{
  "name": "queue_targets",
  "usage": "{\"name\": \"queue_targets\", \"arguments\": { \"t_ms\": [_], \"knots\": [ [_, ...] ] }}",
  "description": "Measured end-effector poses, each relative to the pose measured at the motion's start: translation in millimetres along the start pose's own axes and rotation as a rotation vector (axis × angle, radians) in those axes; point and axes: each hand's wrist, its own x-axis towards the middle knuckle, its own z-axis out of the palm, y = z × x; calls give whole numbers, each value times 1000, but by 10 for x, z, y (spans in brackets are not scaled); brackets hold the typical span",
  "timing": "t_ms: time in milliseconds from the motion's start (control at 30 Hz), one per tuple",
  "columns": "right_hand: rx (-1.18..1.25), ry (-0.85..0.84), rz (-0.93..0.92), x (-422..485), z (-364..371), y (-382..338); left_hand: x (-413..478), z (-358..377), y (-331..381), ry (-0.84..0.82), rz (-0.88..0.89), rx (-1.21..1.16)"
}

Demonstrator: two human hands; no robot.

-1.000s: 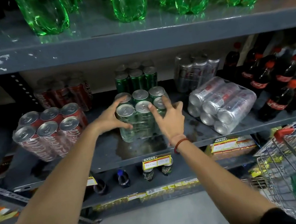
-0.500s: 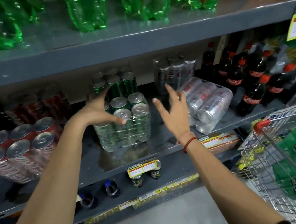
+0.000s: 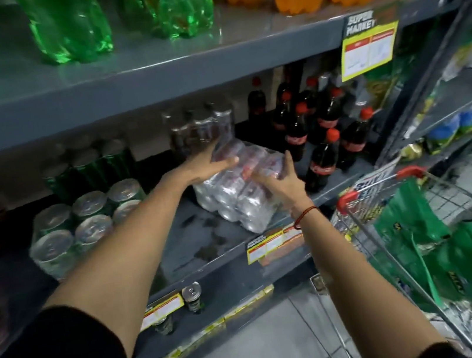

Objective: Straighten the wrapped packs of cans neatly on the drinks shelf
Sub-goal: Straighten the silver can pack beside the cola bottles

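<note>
Your left hand (image 3: 210, 164) lay flat, fingers spread, on the far top of the silver can pack (image 3: 239, 190), which lay tipped on its side near the front edge of the drinks shelf (image 3: 196, 247). Your right hand (image 3: 282, 184) pressed open against its near right side. The green can pack (image 3: 81, 225) stood upright to the left; cola bottles (image 3: 321, 162) stood just right.

My left grip (image 3: 210, 164) and right grip (image 3: 283, 180) flank the tipped pack (image 3: 239, 190) on the shelf (image 3: 196, 247). Left of them stands another pack (image 3: 81, 225); behind, a third (image 3: 202, 128); right, bottles (image 3: 322, 146).
</note>
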Motion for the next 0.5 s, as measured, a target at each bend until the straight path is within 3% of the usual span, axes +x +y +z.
{"name": "queue_targets", "arguments": {
  "t_ms": [133,200,333,500],
  "knots": [
    [93,-57,25,149,2,64,96,37,-59,-117,-40,-19],
    [101,-84,35,219,-4,60,73,52,-94,-92,-83,24],
    [127,-136,-38,346,-47,86,-38,201,-228,102,-144,136],
    [10,-162,-288,254,-74,64,-366,380,-372,342,-153,194]
  ]
}}
